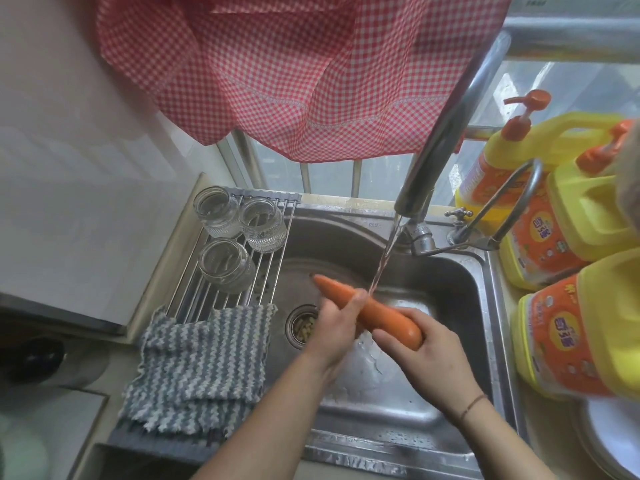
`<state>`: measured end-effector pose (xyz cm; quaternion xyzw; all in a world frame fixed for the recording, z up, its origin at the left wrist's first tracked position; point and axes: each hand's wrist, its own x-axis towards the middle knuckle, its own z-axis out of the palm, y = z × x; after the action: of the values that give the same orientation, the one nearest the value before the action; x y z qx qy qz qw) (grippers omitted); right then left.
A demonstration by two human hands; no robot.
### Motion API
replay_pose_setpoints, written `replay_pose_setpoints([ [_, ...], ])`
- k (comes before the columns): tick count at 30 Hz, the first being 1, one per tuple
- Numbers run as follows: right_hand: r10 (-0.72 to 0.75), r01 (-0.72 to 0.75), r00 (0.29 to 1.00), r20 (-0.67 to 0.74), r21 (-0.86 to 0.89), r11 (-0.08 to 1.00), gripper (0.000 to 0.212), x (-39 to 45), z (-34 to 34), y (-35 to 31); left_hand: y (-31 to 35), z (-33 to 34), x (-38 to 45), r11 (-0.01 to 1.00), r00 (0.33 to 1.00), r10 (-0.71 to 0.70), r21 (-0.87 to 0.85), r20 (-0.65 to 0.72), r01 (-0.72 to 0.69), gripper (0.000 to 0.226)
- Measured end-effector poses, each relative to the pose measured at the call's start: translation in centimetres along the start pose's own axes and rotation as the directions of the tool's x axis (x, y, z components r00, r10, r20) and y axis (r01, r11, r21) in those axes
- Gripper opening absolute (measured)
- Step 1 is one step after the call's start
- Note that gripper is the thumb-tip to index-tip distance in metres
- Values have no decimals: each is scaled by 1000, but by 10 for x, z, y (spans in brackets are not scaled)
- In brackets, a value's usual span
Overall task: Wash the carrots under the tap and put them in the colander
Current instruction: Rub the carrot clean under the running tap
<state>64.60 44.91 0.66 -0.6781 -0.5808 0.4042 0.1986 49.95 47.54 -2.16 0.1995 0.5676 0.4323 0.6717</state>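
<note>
Over the steel sink [460, 299], under the running tap [420, 188], a stiff, wet, probably slippery carrot [377, 311] is gripped mid-length by the left hand [334, 327] and at its thick end by the right hand [427, 358], best held firmly.

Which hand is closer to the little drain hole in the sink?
The left hand. It grips the middle of the carrot right beside the drain. The right hand holds the carrot's thick end, farther over on the other side.

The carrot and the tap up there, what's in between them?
Only a stream of water, falling from the tap onto the carrot, as the head view shows.
</note>
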Motion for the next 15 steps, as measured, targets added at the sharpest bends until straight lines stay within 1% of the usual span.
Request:
replay_pose_setpoints([
  [1,-43,44,999,9,-94,995,49,4,-5,2,2,-10,1,981,995,55,192,-88,-37,106],
  [2,-89,95,995,35,-205,974,51,10,-11,1,2,-21,3,887,971,172,454,-169,-78,123],
  [3,-132,148,988,75,-290,946,54,16,-17,1,1,-31,4,698,920,357,700,-162,-148,127],
  [4,-167,198,979,121,-330,923,57,24,-22,-1,4,-38,2,397,848,530,889,-18,-229,117],
  [5,-201,245,965,166,-306,920,59,33,-27,-3,10,-41,2,130,823,537,945,186,-299,97],
  [6,-234,279,950,205,-226,933,59,40,-31,-6,18,-42,2,31,848,403,921,345,-389,73],
  [7,-268,298,937,223,-112,948,57,49,-34,-7,24,-43,2,132,881,222,882,418,-452,56],
  [8,-294,300,932,211,6,954,56,56,-36,-9,30,-41,0,370,891,67,818,450,-441,48],
  [9,-301,281,937,175,132,951,55,63,-35,-10,33,-40,0,595,893,-13,721,450,-355,44],
  [10,-285,242,948,145,256,936,55,67,-32,-12,34,-41,-2,736,900,-47,624,434,-263,39],
  [11,-256,188,956,144,371,909,56,68,-25,-13,33,-40,-5,815,908,-48,542,416,-205,35],
  [12,-226,127,959,171,454,882,59,67,-16,-14,30,-40,-9,859,921,-35,483,389,-171,32],
  [14,-165,25,962,215,536,844,69,61,12,-12,20,-37,-18,912,940,-40,398,338,-104,30],
  [15,-125,-7,972,198,557,831,73,56,27,-10,14,-34,-22,921,947,-51,381,317,-78,29],
])
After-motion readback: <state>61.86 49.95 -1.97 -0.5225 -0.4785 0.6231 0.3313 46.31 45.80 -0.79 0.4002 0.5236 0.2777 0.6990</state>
